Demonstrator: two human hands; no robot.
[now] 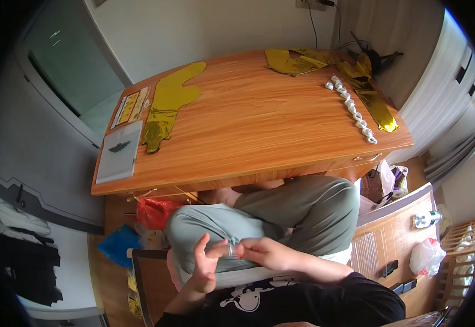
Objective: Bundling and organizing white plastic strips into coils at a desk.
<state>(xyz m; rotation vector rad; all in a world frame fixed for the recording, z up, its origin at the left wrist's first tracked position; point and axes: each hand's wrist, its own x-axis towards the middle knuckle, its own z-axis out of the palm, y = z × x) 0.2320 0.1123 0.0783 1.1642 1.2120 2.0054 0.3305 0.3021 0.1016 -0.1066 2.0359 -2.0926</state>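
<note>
Above my lap, my left hand (pixel 207 261) is raised with one finger up and others stretched toward the right. A thin whitish string (pixel 230 249) appears looped at its fingertips; its exact shape is too small to make out. From the right, my right hand (pixel 265 253) meets it there, thumb and fingers pinched together on the string. On the right of the table lies a row of several small white string coils (pixel 351 106), with one coil (pixel 329 85) set beside the row's far end.
The wooden table (pixel 248 120) stands in front of my knees. Deflated gold foil balloons (pixel 172 92) lie on it at left and far right. A pale flat packet (pixel 119 151) rests at its left edge. Bags (pixel 155 212) sit below; a cardboard-covered surface (pixel 390 234) is at right.
</note>
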